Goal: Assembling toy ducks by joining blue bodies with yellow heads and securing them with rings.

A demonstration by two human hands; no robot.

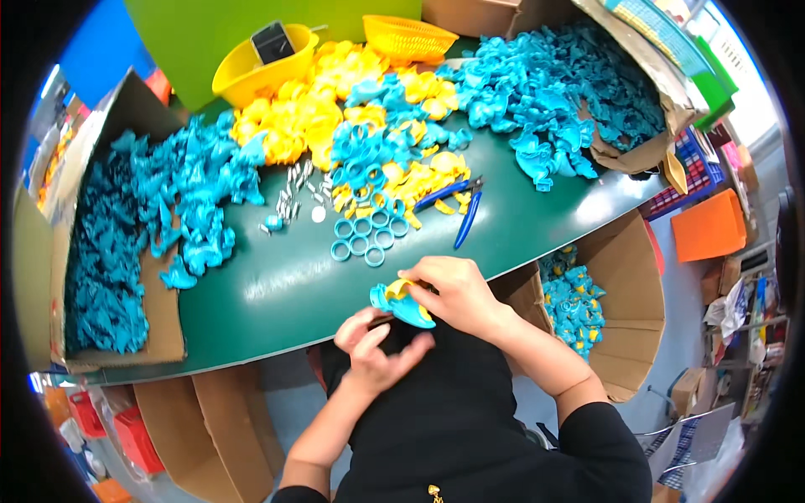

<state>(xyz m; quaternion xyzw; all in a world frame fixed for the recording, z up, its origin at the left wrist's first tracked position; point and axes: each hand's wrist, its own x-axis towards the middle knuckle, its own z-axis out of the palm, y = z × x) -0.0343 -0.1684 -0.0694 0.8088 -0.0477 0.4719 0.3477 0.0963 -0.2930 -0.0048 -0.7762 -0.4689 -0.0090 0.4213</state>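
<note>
Just over the table's near edge, a teal and yellow plastic part is pinched between the thumb and fingers of my right hand. My left hand is close below and left of it, palm up, fingers half curled and the thumb stretched apart. Beside its fingertips is a small dark strip I cannot make out. Several teal rings lie flat beyond my hands. Blue-handled pliers rest with their jaws spread, to the right of the rings. Small silvery metal cylinders are scattered on the left.
Heaped teal pieces spill from a carton at the left; another teal heap fills the back right. Yellow pieces lie before a yellow basket holding a dark device. Below the right edge, a carton contains teal-yellow parts.
</note>
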